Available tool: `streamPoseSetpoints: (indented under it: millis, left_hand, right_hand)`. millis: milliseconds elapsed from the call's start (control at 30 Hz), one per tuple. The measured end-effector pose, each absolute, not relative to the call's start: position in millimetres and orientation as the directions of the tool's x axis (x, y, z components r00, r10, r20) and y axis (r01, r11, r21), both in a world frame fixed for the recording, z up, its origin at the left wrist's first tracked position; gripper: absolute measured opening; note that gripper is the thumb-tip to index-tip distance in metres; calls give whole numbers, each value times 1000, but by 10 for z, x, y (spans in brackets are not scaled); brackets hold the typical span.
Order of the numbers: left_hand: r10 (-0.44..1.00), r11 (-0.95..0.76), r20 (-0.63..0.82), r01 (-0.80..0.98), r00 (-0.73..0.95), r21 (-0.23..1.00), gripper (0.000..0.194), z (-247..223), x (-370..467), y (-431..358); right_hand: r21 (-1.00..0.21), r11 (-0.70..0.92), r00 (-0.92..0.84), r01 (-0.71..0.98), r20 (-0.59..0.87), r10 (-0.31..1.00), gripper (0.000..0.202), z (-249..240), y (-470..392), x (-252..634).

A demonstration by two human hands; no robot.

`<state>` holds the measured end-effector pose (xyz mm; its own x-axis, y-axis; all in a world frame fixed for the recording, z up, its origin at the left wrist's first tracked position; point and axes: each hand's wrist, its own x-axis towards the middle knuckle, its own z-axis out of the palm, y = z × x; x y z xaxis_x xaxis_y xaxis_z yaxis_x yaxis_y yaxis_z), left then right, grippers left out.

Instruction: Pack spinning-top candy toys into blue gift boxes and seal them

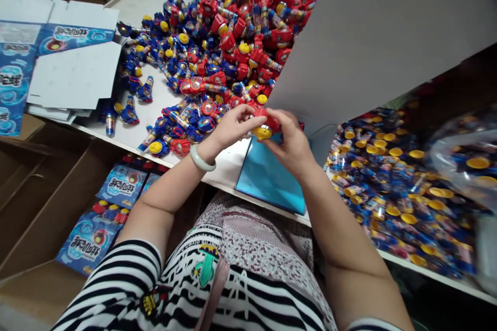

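Between my two hands, above the front edge of the white table, is a small red plastic toy [265, 125] with a yellow round part facing down toward me. My left hand [235, 126], with a pale green bangle at the wrist, pinches the toy from the left. From the other side, the fingers of my right hand [291, 139] wrap round it and hide part of it. Below my hands lies a blue box or display tray [267, 176]. Just beyond them spreads a big heap of red and blue toys [225, 46] with yellow parts and printed tubes.
Flattened printed cardboard [73, 62] lies at the table's left end. Below it, an open carton [34, 207] holds filled blue display boxes [85, 243]. A large white board [373, 26] rises at right. Beyond it are many printed tubes with yellow caps [396, 191] and a clear plastic bag [466, 150].
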<state>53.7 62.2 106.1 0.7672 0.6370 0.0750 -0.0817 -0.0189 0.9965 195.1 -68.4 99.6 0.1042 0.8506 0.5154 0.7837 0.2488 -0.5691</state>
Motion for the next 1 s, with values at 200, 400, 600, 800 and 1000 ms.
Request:
streamPoseSetpoints:
  millis: [200,400,600,800,1000]
  left_hand:
    - [585,61,81,-144,807,988,37,1174,786,459]
    - [573,51,92,-148,814,988,36,889,817,588]
    - [652,-221,223,-99,724,970,30,373,606,779]
    - [514,-238,110,18,851,971,51,52,483,722]
    - [506,-158,62,22,860,987,44,-50,456,689]
  right_hand:
    - [-593,241,205,768,584,785,74,912,-796,2081]
    - [-684,108,427,722,563,708,72,610,-900,2148]
    - [-692,50,512,720,579,635,56,140,-816,2071]
    - [-663,-20,540,748,591,600,51,-65,-650,2077]
    - [-607,-30,527,794,664,530,51,-194,-610,2130]
